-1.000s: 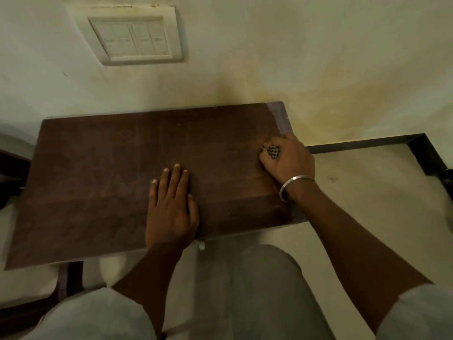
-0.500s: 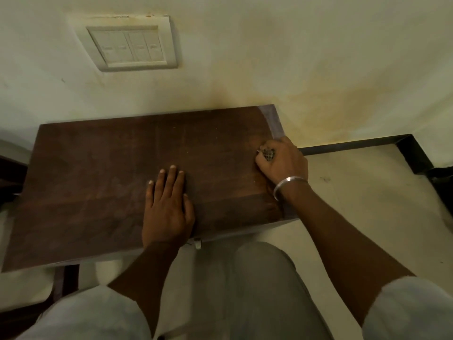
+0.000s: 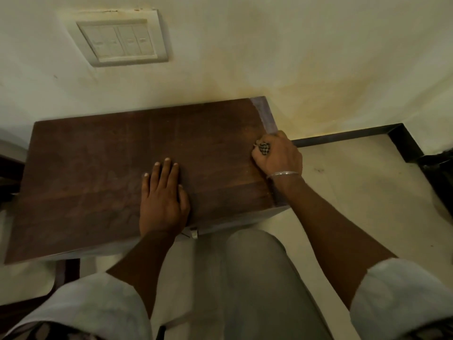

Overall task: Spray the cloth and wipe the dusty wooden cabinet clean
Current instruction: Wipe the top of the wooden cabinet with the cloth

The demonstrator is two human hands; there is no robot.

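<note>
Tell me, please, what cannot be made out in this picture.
- Head view: the cloth is almost wholly hidden in the right hand; only a checked scrap shows.
- Head view: the front of the cabinet is hidden under its own top.
- Head view: how dusty the wood is; too dim to judge.

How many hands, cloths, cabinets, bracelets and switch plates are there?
Bare hands: 2, left hand, right hand
Black-and-white checked cloth: 1
Dark brown wooden cabinet: 1
Thin silver metal bracelet: 1
White rectangular wall switch plate: 1
Total: 6

The left hand (image 3: pixel 163 200) lies flat — the right hand (image 3: pixel 277 155) clenched.
</note>
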